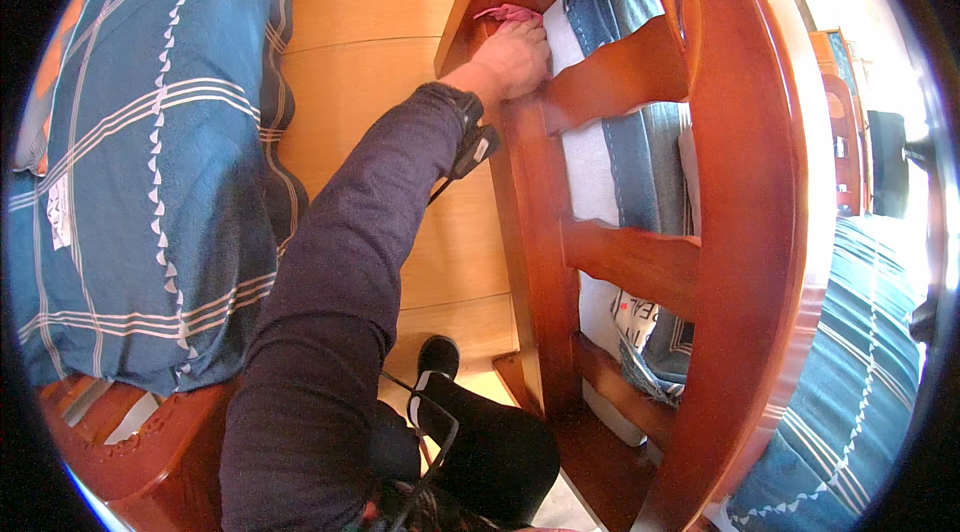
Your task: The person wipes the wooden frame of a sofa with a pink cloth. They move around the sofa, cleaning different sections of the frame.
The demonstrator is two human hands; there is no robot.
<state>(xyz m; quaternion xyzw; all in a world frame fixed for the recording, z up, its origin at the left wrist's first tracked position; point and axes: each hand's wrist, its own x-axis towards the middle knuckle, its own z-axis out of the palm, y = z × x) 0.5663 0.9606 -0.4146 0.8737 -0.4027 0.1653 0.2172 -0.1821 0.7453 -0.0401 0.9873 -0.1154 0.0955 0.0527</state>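
My left hand (516, 57), at the end of a dark sleeve, is pressed on a pink cloth (511, 12) at the far part of the lower rail (529, 179) of a reddish-brown wooden furniture frame. The cloth is bunched under and beyond my fingers, which partly hide it. A black device (474, 151) is strapped at my wrist. Wavy wooden slats (634, 254) join the lower rail to a wide, glossy upper rail (742, 179). Behind the slats a blue and white fabric cover (592, 164) shows through the gaps. My right hand is out of view.
To the left, a seat with a blue striped cover (202, 172) rests on a carved wooden frame (142, 457). Wood-look flooring (360, 89) runs between the two pieces. My black shoe (438, 358) and a dark cable (450, 431) are below. More blue fabric (840, 382) lies beyond the upper rail.
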